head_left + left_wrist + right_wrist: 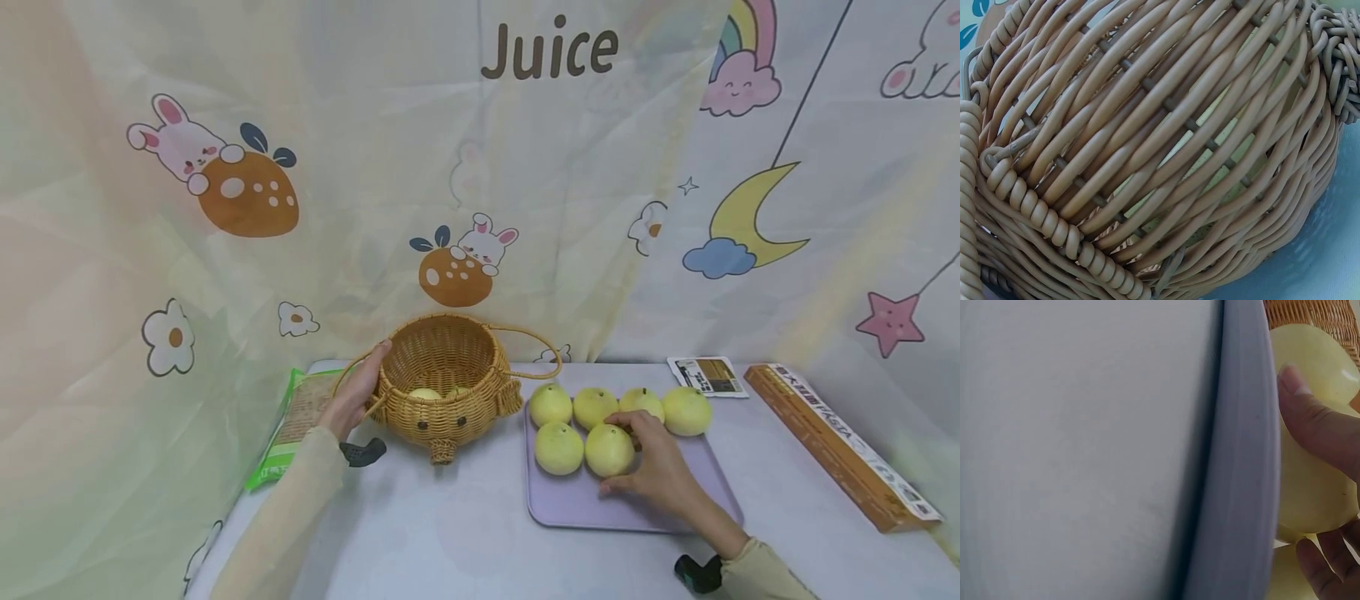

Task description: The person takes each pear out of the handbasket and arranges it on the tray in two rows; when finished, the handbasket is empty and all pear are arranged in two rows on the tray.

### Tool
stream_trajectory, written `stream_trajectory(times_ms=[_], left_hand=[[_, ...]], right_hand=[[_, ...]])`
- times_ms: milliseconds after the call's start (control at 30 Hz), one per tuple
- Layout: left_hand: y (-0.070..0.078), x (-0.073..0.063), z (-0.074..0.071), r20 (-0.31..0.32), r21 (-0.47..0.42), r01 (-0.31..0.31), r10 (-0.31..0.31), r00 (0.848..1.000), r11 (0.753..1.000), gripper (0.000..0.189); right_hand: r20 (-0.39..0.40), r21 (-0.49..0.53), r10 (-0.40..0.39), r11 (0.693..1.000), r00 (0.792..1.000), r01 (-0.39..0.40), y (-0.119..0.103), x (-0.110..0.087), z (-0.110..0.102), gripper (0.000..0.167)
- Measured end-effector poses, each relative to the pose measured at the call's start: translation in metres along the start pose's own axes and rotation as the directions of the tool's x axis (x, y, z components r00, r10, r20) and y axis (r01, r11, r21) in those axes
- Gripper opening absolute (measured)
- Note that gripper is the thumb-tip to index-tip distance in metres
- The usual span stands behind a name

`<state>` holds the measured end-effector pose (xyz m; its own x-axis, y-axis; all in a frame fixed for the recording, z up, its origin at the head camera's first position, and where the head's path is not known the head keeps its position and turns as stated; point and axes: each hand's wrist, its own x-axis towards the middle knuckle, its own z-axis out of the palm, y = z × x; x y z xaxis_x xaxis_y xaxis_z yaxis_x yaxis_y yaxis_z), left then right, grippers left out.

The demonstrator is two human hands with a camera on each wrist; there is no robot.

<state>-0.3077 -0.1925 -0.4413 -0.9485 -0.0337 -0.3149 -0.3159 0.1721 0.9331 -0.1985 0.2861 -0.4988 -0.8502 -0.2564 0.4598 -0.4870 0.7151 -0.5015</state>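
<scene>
At far left, a green-edged packet (296, 417) is seen lying on the white table (450, 542). Next, the basket (442, 414), woven with an animal face, is steadied at its left side by the left hand (354, 400); whether those fingers are curled or straight cannot be told. Inside, pale yellow fruit (425, 393) is glimpsed low down, and more of it is shown through the weave in the left wrist view. The basket's right handle is held out toward the purple tray (592, 510), where six yellow fruits are gathered: four along the back, two in front. And here, the front row's right-hand fruit (608, 451) is pinched between the thumb and fingers of the right hand (660, 471), while its left neighbour (558, 448) is left untouched just beside it! Behind the tray a flat sachet (708, 377) is laid, and at far right a long brown box (832, 442) is set slantwise.
</scene>
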Motion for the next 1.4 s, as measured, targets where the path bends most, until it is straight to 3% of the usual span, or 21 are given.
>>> stream_trajectory(times_ms=[233, 600, 767, 1100, 1400], left_hand=[[0.001, -0.001, 0.000, -0.010, -0.004, 0.002, -0.002, 1.000, 1.000, 0.089], [0.000, 0.000, 0.001, -0.006, -0.013, 0.003, -0.003, 1.000, 1.000, 0.089], [0.000, 0.000, 0.001, -0.020, -0.014, 0.011, -0.012, 1.000, 1.000, 0.089], [-0.003, -0.001, -0.002, -0.018, -0.021, 0.005, -0.006, 1.000, 1.000, 0.090], [0.000, -0.002, 0.000, -0.025, -0.033, -0.007, 0.006, 1.000, 0.999, 0.089]], right_hand=[[0.015, -0.071, 0.040, 0.997, 0.999, -0.039, -0.004, 0.001, -0.001, 0.105], [0.061, -0.061, 0.030, 0.998, 0.998, -0.026, -0.004, -0.002, -0.003, 0.114], [0.069, -0.066, -0.005, 0.998, 0.998, 0.009, -0.012, 0.005, -0.016, 0.119], [0.095, 0.043, -0.075, 0.997, 0.993, 0.071, -0.047, 0.068, -0.035, 0.099], [0.238, 0.257, -0.054, 0.966, 0.970, -0.009, -0.099, 0.147, -0.025, 0.071]])
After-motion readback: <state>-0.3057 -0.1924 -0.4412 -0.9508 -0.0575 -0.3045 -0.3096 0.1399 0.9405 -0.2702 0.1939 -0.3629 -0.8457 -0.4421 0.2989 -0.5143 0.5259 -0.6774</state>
